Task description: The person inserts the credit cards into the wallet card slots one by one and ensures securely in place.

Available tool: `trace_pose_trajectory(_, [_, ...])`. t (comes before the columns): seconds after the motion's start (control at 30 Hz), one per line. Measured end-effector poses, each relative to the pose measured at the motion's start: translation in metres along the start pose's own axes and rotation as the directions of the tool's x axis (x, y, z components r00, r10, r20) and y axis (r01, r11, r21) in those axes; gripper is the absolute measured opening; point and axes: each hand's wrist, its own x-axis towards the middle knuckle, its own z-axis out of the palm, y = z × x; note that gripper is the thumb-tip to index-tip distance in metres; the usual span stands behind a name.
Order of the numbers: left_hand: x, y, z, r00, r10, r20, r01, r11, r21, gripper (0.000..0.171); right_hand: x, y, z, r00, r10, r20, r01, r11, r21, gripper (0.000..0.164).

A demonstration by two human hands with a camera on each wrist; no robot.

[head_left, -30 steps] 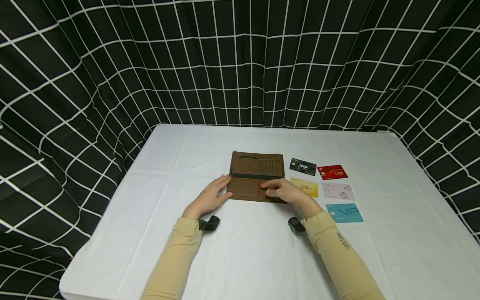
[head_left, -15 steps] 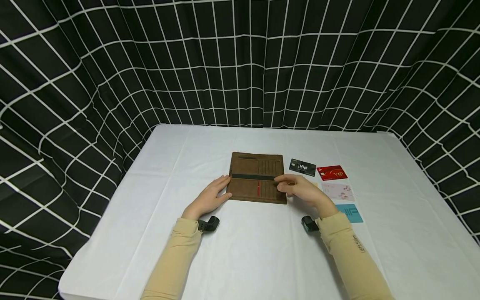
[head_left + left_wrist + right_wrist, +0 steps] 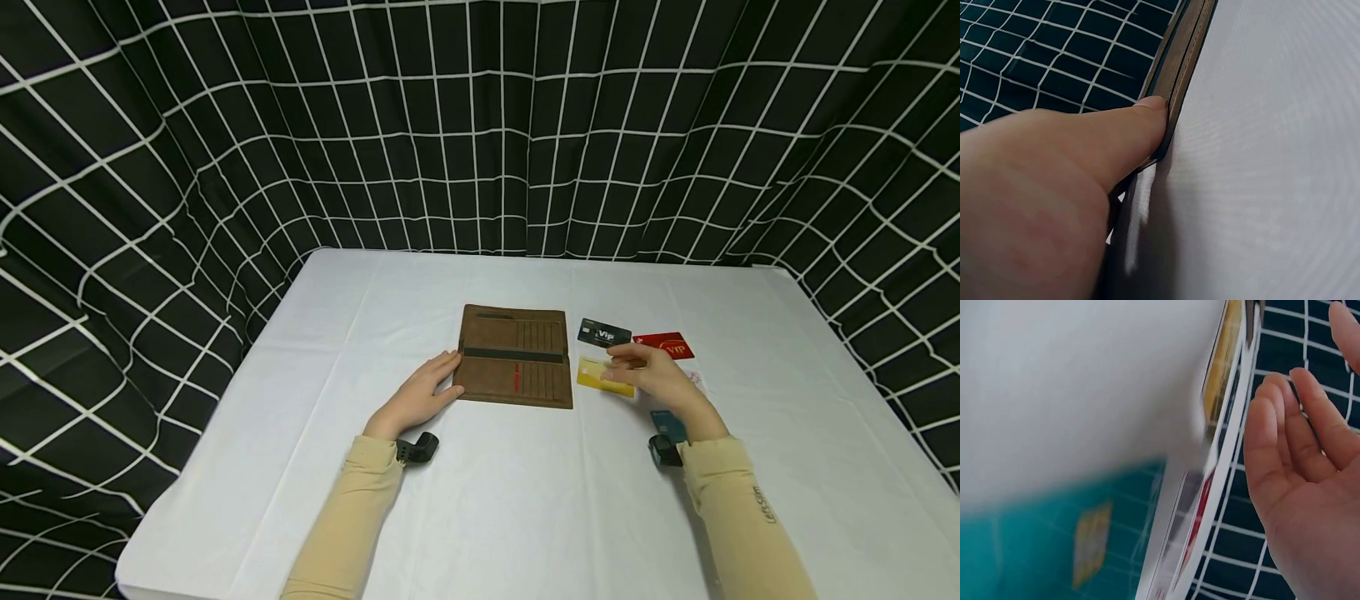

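Note:
An open brown wallet [image 3: 491,377] lies flat on the white table. My left hand [image 3: 416,396] rests on its left edge with the fingers straight; the left wrist view shows the thumb pressing the wallet's rim [image 3: 1188,59]. Over a yellow card [image 3: 592,375] hovers my right hand [image 3: 663,383], its fingers loosely bent and holding nothing. In the right wrist view the thumb stands apart from the fingers. A narrow red strip [image 3: 517,377] shows among the wallet's lower slots.
Behind the yellow card lie a black card [image 3: 600,330] and a red card [image 3: 669,342]. A pale pink card [image 3: 696,380] and a blue card [image 3: 666,425] are partly covered by my right hand and wrist. A black gridded curtain [image 3: 480,125] surrounds the table.
My right hand has left the wallet's lower slots and moved right to the yellow card. My left hand and the wallet have stayed in place.

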Motion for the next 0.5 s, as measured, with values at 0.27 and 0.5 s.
trace_pose_trajectory(0.27, [-0.0009,0.0016,-0.0007,1.000,-0.001,-0.004,0.001,1.000,0.002,0.062,-0.0058,0.0053,-0.0094,0.998,0.042,-0.051,-0.048,0.992,-0.119,0.055])
trace_pose_trajectory(0.5, [-0.0007,0.0025,-0.0008,1.000,-0.001,-0.005,0.001,1.000,-0.014,0.062,-0.0062,0.0090,-0.0101,0.995,0.085,-0.050,-0.091,0.987,-0.136,0.060])
